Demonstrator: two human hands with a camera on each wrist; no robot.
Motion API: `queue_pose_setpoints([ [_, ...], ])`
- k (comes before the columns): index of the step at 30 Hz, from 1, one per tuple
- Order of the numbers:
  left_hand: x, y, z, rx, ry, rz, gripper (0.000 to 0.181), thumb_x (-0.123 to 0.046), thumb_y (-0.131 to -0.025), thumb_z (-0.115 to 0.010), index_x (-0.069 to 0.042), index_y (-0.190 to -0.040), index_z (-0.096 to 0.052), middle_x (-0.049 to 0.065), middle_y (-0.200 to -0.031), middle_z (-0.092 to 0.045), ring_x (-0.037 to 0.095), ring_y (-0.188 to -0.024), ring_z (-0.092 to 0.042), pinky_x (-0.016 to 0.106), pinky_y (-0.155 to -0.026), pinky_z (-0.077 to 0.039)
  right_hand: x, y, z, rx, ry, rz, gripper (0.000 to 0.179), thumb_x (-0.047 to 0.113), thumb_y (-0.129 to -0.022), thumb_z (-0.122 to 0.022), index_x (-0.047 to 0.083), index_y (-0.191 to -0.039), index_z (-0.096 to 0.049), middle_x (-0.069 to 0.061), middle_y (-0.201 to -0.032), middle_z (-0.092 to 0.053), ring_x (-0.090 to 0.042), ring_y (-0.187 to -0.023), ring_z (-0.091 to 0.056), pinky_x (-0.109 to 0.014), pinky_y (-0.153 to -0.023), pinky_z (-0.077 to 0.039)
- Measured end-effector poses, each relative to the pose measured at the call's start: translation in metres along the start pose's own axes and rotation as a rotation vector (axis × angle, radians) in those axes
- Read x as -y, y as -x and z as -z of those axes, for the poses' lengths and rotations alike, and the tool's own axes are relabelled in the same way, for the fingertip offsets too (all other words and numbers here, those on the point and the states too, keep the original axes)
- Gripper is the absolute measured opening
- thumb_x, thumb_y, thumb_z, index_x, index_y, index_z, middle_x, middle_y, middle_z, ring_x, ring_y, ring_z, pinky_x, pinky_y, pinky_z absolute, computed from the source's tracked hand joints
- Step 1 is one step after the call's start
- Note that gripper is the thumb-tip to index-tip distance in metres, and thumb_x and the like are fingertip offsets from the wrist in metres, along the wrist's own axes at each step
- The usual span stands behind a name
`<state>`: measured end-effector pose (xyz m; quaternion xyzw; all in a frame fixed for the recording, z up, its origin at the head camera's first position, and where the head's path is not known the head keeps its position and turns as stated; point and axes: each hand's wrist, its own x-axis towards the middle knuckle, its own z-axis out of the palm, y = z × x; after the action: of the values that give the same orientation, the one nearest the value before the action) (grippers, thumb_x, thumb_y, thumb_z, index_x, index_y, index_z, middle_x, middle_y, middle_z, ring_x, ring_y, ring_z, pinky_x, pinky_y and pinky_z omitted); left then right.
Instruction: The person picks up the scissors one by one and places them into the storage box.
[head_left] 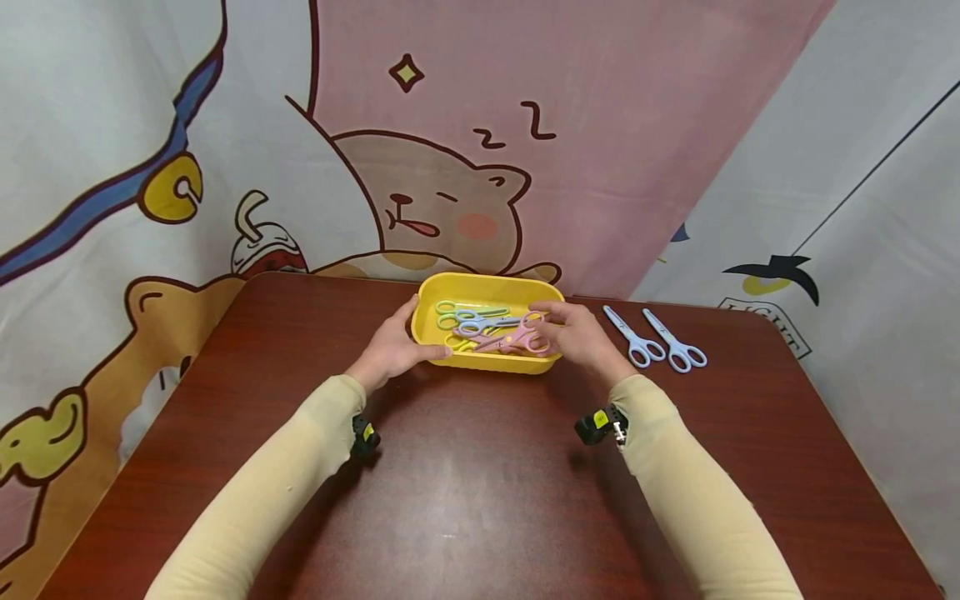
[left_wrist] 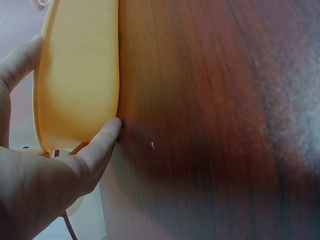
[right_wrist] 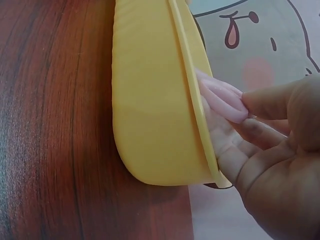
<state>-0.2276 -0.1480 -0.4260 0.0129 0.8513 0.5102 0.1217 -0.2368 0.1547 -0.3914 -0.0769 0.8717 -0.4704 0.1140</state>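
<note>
A yellow plastic bin (head_left: 487, 363) stands toward the back of the table with several small scissors in it. My left hand (head_left: 390, 346) grips its left end, thumb at the near corner and fingers toward the far side. Inside the right end, my right hand (head_left: 581, 333) pinches a handle loop of pink scissors (head_left: 517, 338); the right wrist view shows thumb and finger on that pink loop (right_wrist: 225, 102). Blue scissors (head_left: 470, 323) lie beside the pink pair, with green scissors (head_left: 447, 313) behind and yellow scissors (head_left: 456, 342) partly covered.
Two light blue scissors, a left pair (head_left: 640, 352) and a right pair (head_left: 682, 357), lie side by side right of the bin, handles toward me. A cartoon-printed curtain (head_left: 600, 125) hangs just behind the dark wooden table (head_left: 450, 500).
</note>
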Motion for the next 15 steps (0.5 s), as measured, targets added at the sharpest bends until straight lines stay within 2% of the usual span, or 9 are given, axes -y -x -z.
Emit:
queue_pose_setpoints([
  [4,-0.0002,0.0,-0.0006,-0.003,-0.002,-0.002,0.119,-0.029,-0.078,-0.091,-0.012,-0.167,-0.015,0.006,-0.172,-0.019,0.028,-0.147,-0.034,0.047,-0.123,-0.025,0.0019,0.0006,0.0002,-0.017,0.11,0.009,0.046,0.006,-0.101,-0.06,-0.001,-0.146,-0.055,-0.027,-0.125,-0.068,-0.026,-0.091,-0.071,-0.028,-0.074,-0.058],
  [9,0.0001,-0.0009,-0.0009,-0.006,-0.004,0.0,0.119,-0.03,-0.078,-0.092,-0.013,-0.167,-0.015,0.006,-0.172,-0.019,0.027,-0.147,-0.034,0.047,-0.124,-0.025,0.0015,0.0015,0.0021,-0.061,0.222,0.038,0.047,0.01,-0.099,-0.062,-0.002,-0.144,-0.056,-0.024,-0.125,-0.07,-0.035,-0.109,-0.068,-0.04,-0.088,-0.055],
  [15,0.0006,-0.0011,-0.0009,-0.001,-0.01,0.01,0.119,-0.031,-0.078,-0.091,-0.013,-0.167,-0.014,0.006,-0.172,-0.019,0.028,-0.148,-0.034,0.048,-0.124,-0.025,-0.0019,0.0047,0.0068,-0.104,0.177,0.066,0.045,0.007,-0.098,-0.062,-0.003,-0.142,-0.057,-0.023,-0.129,-0.069,-0.039,-0.11,-0.069,-0.047,-0.091,-0.057],
])
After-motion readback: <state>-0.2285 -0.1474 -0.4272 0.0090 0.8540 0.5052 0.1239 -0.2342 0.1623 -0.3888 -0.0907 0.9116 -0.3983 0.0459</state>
